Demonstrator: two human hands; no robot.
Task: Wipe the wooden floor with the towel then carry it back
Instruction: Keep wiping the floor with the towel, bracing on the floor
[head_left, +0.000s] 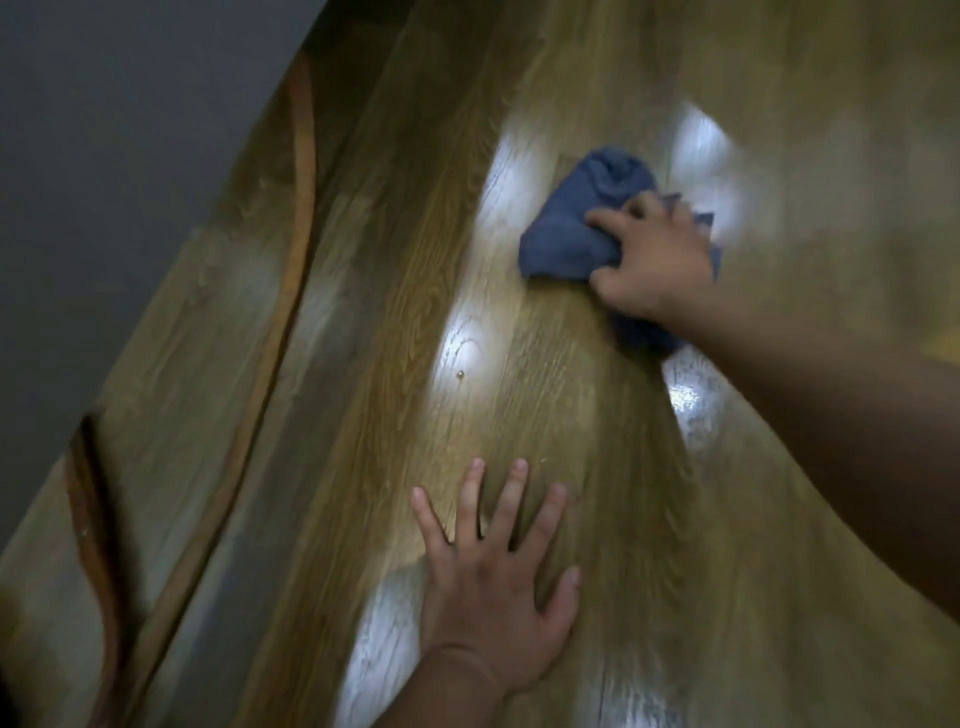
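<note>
Fingers (514, 499) of the left hand (498, 577) lie straight and spread, palm flat on the floor (363, 415) near the person, holding nothing and looking like a prop for the body's weight. At the floor's left edge a grey wall (104, 156) rises behind a wooden skirting (293, 249), which runs from the near left corner away up the view. The boards run alongside it, so strokes along the grain would go away from and back toward the person. Between the skirting and the hands lies a broad band of boards with pale glare on it and one small speck (460, 374), too small to tell what it is. Further right and well beyond the left hand sits the towel (582, 223), blue and bunched into a lump on the boards. Its length runs from the far left end back under the right hand (654, 260), and a fold shows beneath the wrist. That hand's fingers curl down over the near right part of the towel and grip it, the thumb on the near side; their tips are blurred. Most of the cloth lies ahead and to the left of the knuckles, so a push that way leads with it. The right hand alone can do the wiping, which looks under way. There is room left toward the skirting and right across blurred boards.
</note>
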